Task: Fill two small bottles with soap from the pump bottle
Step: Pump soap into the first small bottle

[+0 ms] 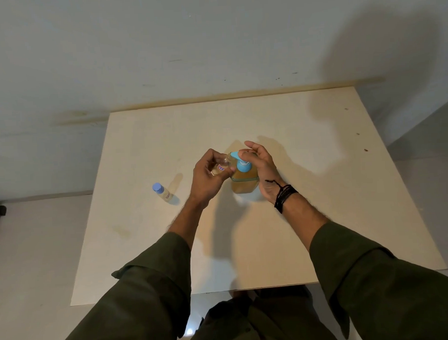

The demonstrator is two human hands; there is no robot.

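Head view looks down on a pale table [308, 191] set against a wall. Near its middle stands a pump bottle [244, 180] of amber soap with a light blue pump head. The left hand [208, 178] has its fingers curled round a small clear bottle [221, 168], tilted with its mouth up against the pump's spout. The right hand [260, 168] lies against the pump bottle's right side, thumb pressing on top of the pump head, the other fingers fairly straight. A second small bottle [162, 192] with a blue cap stands on the table well to the left, apart from both hands.
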